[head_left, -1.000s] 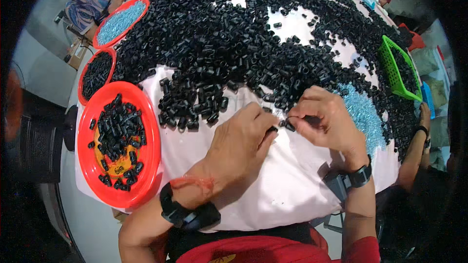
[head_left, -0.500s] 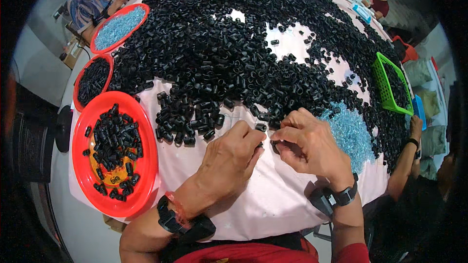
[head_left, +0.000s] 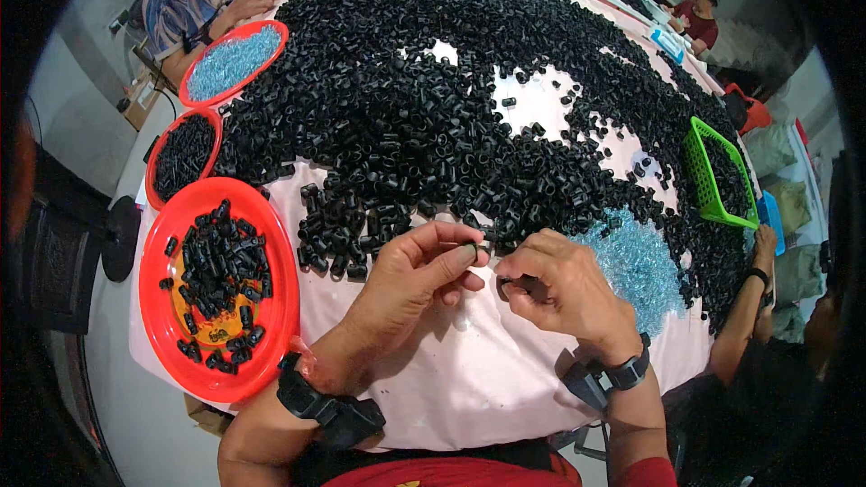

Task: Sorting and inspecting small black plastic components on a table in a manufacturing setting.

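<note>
Left hand [head_left: 417, 269], centre of frame: thumb and forefinger pinched on a small dark piece [head_left: 475, 248]. Right hand [head_left: 566, 290], right of centre: fingertips clamped on a small black curved piece [head_left: 503, 283]. Outward: heap of glossy black tubular pieces [head_left: 406, 126], upper centre; red oval tray [head_left: 157, 293], lower left.

Looks like smooth, glossy plastic on the large red oval tray [head_left: 158, 325] and the heaped small black tubular pieces [head_left: 406, 117]. Gleams glassy on the tiny translucent pale-blue pieces [head_left: 636, 275]. Reads as matt, softly creased cloth on the pale pink table cover [head_left: 433, 406], perforated plastic on the green rectangular basket [head_left: 706, 182].
</note>
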`<state>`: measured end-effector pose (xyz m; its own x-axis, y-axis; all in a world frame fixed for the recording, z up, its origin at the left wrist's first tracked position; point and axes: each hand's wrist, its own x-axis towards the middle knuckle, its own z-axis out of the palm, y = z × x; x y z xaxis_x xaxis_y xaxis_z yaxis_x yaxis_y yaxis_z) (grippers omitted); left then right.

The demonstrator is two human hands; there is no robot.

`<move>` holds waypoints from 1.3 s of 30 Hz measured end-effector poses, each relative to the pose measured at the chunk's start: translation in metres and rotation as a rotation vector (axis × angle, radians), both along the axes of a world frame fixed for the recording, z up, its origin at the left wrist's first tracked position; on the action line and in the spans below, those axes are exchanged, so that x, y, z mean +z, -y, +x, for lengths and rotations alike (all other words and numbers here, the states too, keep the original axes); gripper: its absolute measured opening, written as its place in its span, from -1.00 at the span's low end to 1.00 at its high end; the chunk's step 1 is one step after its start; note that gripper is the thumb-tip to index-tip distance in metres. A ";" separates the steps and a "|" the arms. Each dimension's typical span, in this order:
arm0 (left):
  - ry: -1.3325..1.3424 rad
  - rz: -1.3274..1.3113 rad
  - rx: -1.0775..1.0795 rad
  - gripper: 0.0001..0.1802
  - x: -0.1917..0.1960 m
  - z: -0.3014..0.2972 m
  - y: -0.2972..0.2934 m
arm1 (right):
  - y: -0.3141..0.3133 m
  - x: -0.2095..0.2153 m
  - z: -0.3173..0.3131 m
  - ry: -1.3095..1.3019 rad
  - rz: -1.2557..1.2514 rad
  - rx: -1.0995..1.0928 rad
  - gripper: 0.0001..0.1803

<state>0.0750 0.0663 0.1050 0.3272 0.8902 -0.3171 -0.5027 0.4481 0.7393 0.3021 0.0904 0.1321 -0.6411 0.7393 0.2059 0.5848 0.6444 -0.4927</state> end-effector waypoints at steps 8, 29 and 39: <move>-0.013 0.112 -0.002 -0.71 -0.011 0.000 0.002 | -0.002 0.003 0.001 -0.099 -0.168 -0.015 -0.84; -0.234 0.352 -0.054 -0.74 -0.018 0.012 0.009 | 0.003 0.000 -0.002 -0.615 -0.385 -0.145 -0.85; -0.213 0.309 -0.051 -0.76 -0.013 0.015 0.011 | 0.002 0.008 -0.005 -0.368 -0.107 -0.013 -0.73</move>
